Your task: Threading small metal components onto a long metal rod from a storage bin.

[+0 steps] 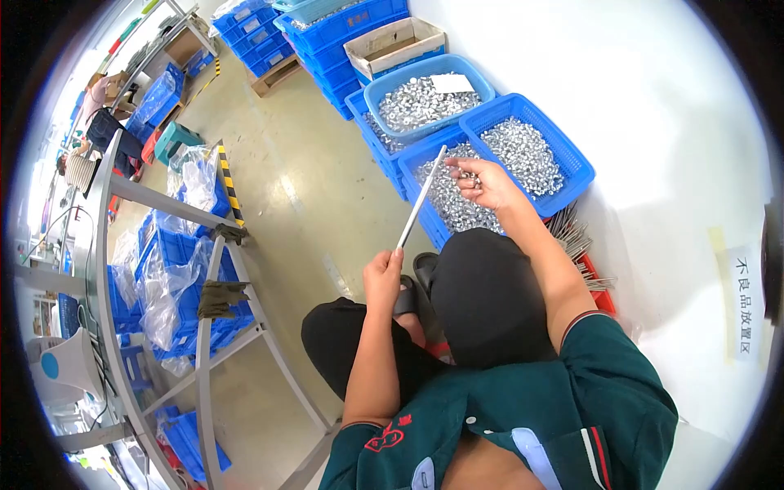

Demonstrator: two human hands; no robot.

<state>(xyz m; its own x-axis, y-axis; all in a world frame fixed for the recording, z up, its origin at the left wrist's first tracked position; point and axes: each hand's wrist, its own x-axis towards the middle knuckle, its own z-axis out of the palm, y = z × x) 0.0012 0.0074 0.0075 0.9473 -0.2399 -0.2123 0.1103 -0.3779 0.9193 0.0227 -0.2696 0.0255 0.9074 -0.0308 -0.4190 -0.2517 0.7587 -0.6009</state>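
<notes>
My left hand (382, 279) is closed around the lower end of a thin silver rod (420, 198), which slants up and away to the right. Near the rod's upper tip is my right hand (483, 184), its fingers curled over a few small shiny metal pieces (469, 176). Whether a piece touches the rod, I cannot tell. Beneath the right hand stands a blue plastic crate (438, 237) with two compartments, both filled with small silver metal pieces (523, 151). Behind it sits a light blue basin (482, 77) of similar pieces, with a white card on top.
Beside my right knee, a red bin (603, 304) holds many thin metal rods (569, 234). Stacked blue crates (327, 69) and an open carton (396, 49) stand farther back. On the left are a metal frame (204, 359) and plastic-covered crates (175, 269). Other people (102, 135) are far left.
</notes>
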